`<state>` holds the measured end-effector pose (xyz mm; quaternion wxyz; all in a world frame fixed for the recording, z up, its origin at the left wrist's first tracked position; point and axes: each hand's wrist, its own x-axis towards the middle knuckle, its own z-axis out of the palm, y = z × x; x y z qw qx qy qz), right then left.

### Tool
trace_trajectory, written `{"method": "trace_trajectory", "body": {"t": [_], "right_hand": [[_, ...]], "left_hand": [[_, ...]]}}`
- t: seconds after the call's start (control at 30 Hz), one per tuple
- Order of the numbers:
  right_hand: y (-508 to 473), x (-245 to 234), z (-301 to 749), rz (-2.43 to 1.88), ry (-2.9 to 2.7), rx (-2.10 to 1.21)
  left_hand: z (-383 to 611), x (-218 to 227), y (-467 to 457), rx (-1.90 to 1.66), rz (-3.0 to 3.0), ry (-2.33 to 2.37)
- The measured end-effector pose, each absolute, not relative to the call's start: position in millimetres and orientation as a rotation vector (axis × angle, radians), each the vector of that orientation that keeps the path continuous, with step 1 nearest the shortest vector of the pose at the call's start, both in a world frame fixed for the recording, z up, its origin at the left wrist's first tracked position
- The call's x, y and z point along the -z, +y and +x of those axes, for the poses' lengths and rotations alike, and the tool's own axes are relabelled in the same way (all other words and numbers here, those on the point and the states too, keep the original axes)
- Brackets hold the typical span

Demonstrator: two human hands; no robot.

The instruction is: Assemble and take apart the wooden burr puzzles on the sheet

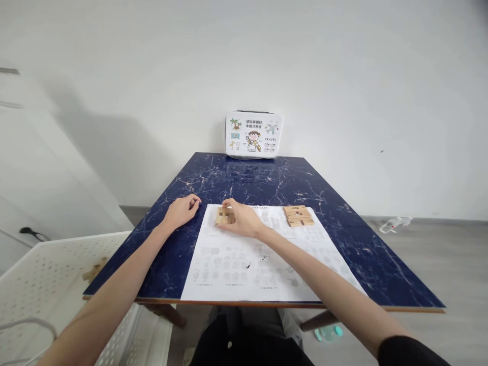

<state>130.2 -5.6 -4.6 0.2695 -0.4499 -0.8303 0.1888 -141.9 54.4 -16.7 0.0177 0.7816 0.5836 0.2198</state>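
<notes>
My right hand [241, 219] lies on the white instruction sheet [263, 264], its fingers closed round a small cluster of wooden puzzle pieces [224, 215] at the sheet's upper left. My left hand [182, 210] rests on the dark blue marble table [366, 259] just left of the sheet, fingers curled loosely, with nothing visible in them. A second group of wooden pieces [298, 215] lies flat on the sheet's upper right, apart from both hands.
A white illustrated box [253, 134] leans against the wall at the table's far edge. A white perforated cart [46, 284] stands to the left, below table level. A plastic bottle [394, 223] lies on the grey floor at right.
</notes>
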Motion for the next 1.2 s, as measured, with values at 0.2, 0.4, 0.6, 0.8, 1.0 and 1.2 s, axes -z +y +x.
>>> {"method": "trace_trajectory", "body": {"t": [0.2, 0.4, 0.6, 0.8, 1.0, 1.2], "right_hand": [[9.3, 9.7, 99.9, -1.234, -2.263, -0.476], [-31.1, 12.5, 190.5, -1.287, -2.262, -0.267], [-72.2, 47.7, 295.6, -1.841, -2.002, 0.023], [-58.3, 68.9, 290.5, -2.025, -1.864, -0.041], [-26.9, 70.6, 281.6, -2.033, -1.815, -0.059], [-22.0, 68.1, 281.5, -1.764, -1.991, -0.126]], "left_hand": [[-142.1, 15.6, 52.4, -0.67, 2.435, 1.822], [-139.2, 14.2, 49.4, -0.644, 2.436, 1.826], [-137.3, 13.5, 50.9, -0.616, 2.447, 1.814], [-138.1, 12.9, 52.1, -0.595, 2.467, 1.821], [-138.4, 12.7, 52.3, -0.59, 2.475, 1.811], [-138.5, 12.8, 52.3, -0.597, 2.466, 1.793]]}}
